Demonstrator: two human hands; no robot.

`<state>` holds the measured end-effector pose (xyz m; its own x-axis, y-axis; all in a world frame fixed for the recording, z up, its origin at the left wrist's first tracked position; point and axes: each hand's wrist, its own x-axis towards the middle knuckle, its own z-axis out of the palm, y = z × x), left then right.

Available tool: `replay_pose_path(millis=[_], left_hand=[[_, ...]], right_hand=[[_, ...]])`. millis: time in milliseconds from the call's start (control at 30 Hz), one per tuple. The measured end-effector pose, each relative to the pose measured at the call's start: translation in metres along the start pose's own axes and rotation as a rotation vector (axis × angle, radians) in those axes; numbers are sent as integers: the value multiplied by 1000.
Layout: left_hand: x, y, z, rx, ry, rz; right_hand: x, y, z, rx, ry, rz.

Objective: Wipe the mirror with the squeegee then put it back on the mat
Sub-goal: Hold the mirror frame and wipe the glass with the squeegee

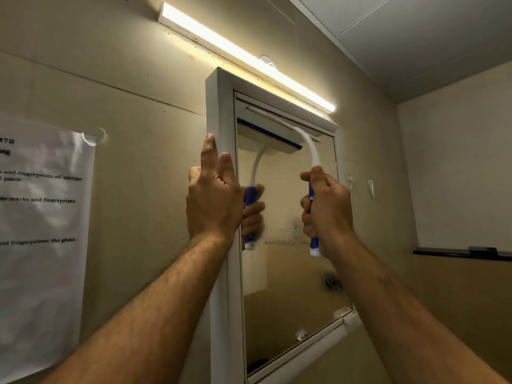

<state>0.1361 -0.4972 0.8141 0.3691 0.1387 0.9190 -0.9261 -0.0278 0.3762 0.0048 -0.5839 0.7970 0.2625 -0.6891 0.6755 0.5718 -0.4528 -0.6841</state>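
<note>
Up at the mirror's top edge, the squeegee has its blade against the glass. Right hand grips its blue handle, fingers curled round; left hand rests fingers-straight on the frame's left edge.

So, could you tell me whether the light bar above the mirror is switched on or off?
On. The light bar glows bright white along its length and casts a warm glow on the wall and the mirror frame's top.
</note>
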Motion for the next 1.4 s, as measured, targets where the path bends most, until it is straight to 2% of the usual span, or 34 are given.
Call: replay_pose_path(millis=[567,733,867,1000,1100,1267,1400], left_hand=[[-5,8,-3,40,-5,-22],[-5,8,-4,43,-7,-23],[-6,8,-1,-47,15,-102],[-7,6,-1,-34,3,-133],[-9,6,-3,-42,-7,-137],[-11,8,-5,-40,-19,-212],[-14,9,-8,-12,-43,-282]], right_hand=[[21,-15,11,20,-45,-15],[10,-1,4,12,-69,-4],[7,0,-1,-14,-69,-5],[16,-11,-3,-29,-106,-12],[5,5,-9,-77,-134,12],[-34,17,-14,-114,-171,174],[-14,18,-17,-196,-106,65]])
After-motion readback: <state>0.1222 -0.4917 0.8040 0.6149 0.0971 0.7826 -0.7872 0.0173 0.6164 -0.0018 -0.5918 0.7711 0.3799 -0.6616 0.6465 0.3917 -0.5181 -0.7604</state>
